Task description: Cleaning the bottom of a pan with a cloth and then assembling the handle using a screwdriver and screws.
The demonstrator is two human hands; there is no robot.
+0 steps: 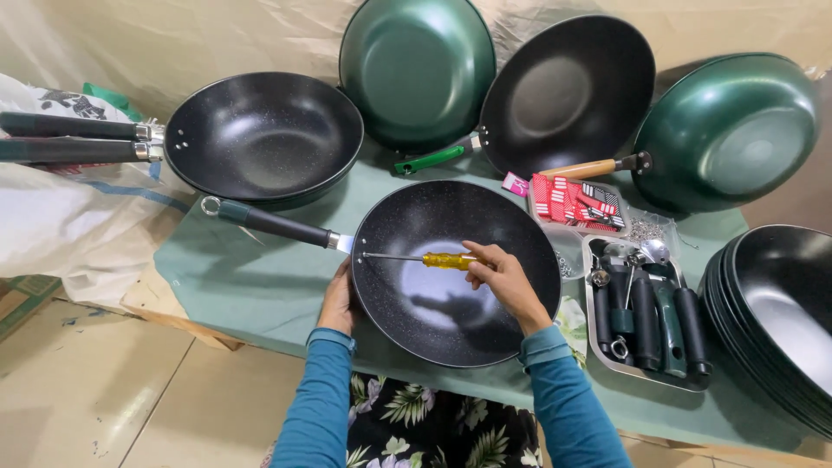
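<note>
A black speckled wok (451, 303) lies in front of me on the green cloth (243, 277), its dark handle (273, 224) sticking out to the left. My left hand (339, 299) grips the wok's left rim just below the handle joint. My right hand (503, 276) holds a screwdriver with a yellow handle (444, 259); its thin metal shaft points left, the tip at the inner wall by the handle rivets.
A stack of black pans (260, 134) sits at the back left. Two green woks (416, 65) (728, 130) and a black one (568, 91) lean at the back. At the right stand a metal tray of handles (646, 316), a red packet (576, 201) and stacked black woks (780, 312).
</note>
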